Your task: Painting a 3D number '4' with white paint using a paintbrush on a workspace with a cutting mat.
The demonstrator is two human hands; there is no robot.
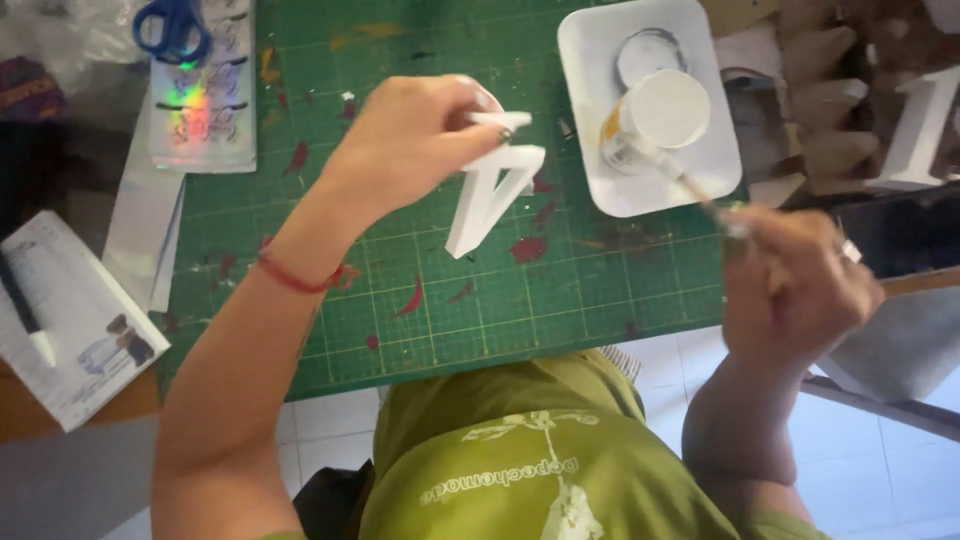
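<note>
My left hand (415, 135) pinches the top of a white angular numeral-shaped block (490, 195) and holds it above the green cutting mat (420, 270). A red cord circles that wrist. My right hand (800, 280), blurred and wearing a ring, grips a thin paintbrush (690, 185). The brush points up and left toward an open white paint jar (655, 115) standing in a white tray (610, 195).
The mat carries dried red paint smears. Blue-handled scissors (172, 28) and an iridescent sticker sheet (203, 100) lie at the upper left. A booklet with a pen (70, 320) sits at the left. A white numeral (925, 130) and brown cardboard pieces stand at the upper right.
</note>
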